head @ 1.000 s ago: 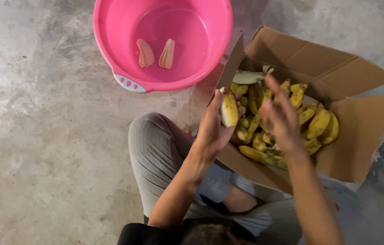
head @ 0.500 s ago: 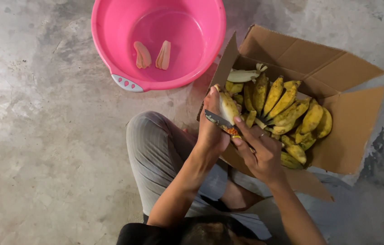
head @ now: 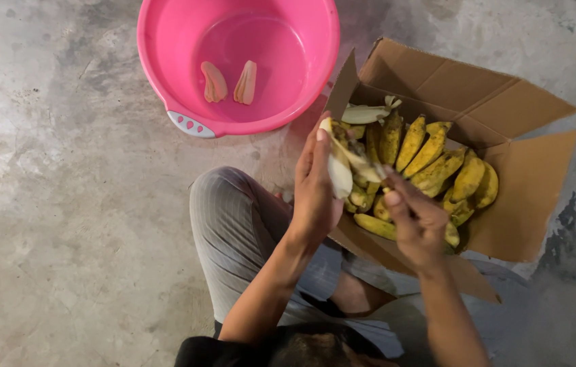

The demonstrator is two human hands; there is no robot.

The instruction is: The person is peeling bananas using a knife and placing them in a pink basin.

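Peeling: left hand [head: 315, 187] wrapped around a half-peeled banana [head: 337, 166], held over the near edge of the cardboard box [head: 526, 204].
Right hand: [head: 416, 221] pinching a strip of peel [head: 364, 166] at the fingertips — possibly a small blade too, cannot tell.
Doing it well: likely best to draw the strip down along the fruit — steady grip, no squeezing of the flesh.
Nearby: pink basin [head: 159, 61] with two peeled pieces [head: 230, 81], well apart on the concrete floor [head: 63, 204].

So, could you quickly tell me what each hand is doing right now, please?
Left hand: closed around a half-peeled banana.
Right hand: pinching a strip of its peel.
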